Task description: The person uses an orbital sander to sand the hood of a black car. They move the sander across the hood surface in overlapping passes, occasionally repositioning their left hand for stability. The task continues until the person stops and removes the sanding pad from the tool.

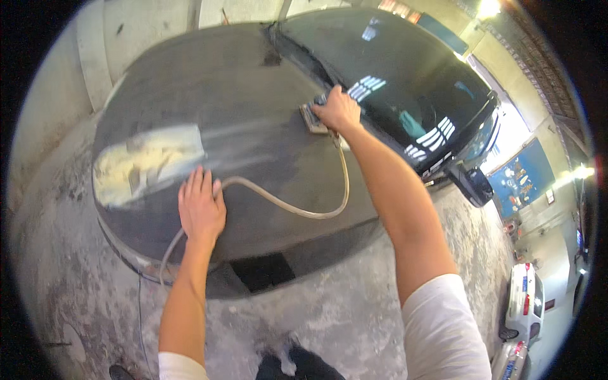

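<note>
My right hand (340, 110) is closed over a pneumatic sander (312, 118), whose flat pad rests on the car hood (253, 82) close to the windshield edge. From the sander a pale air hose (288, 208) loops across the hood, passes by my left hand and drops over the near edge. My left hand (201, 202) lies flat on the hood with its fingers stretched out, holding nothing. Just beyond its fingertips is a yellowish patch of body filler (149, 161) with a whitish border. The hood around it is dull grey-black, with pale streaks running toward the sander.
The glossy windshield (392, 82) rises beyond the hood, and a side mirror (470, 183) juts out at the right. A blue tool board (522, 177) and a white car (524, 304) are farther right. Walls stand close on the far left.
</note>
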